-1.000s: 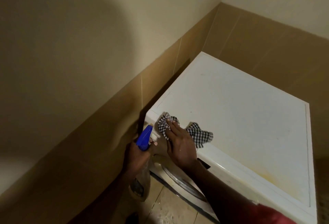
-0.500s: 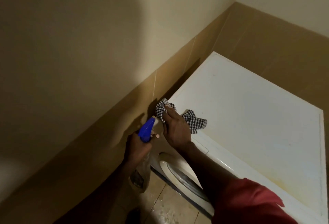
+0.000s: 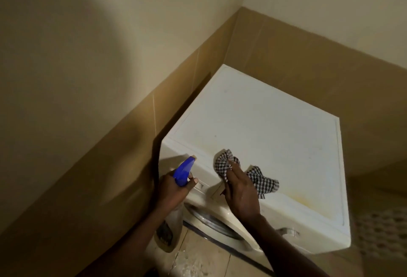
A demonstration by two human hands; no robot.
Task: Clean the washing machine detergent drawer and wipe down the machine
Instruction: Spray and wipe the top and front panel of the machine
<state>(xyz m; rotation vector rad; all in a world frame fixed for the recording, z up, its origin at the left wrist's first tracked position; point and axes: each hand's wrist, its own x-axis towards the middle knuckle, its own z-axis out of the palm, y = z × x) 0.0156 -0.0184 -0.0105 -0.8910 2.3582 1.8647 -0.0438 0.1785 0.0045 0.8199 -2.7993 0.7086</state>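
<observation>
A white, box-shaped washing machine (image 3: pixel 264 127) stands in the corner of the room. Its left side is just beside the wall of tan tiles (image 3: pixel 99 166). Its flat top faces up, and its round door (image 3: pixel 211 221) is on the front, low down.

The person's left hand (image 3: pixel 174 190) is at the front left corner of the washing machine. Its fingers are curled tight round the neck of a clear plastic spray bottle with a blue top (image 3: pixel 184 171). The blue top points up and away, toward the top front edge of the machine. The clear part of the spray bottle hangs down below the hand.

The person's right hand (image 3: pixel 240 193) rests on a crumpled black-and-white checked cloth (image 3: pixel 263 181). The fingers (image 3: pixel 236 172) lie straight and press the checked cloth down. They are not curled round it. The cloth sits on the front edge of the machine's top, and bits of it stick out on both sides of the hand.

A pale yellow stain (image 3: pixel 297 197) marks the top, just to the right of the cloth.

The soap drawer on the front cannot be made out.

The floor of light tiles (image 3: pixel 198 261) shows below the door.
</observation>
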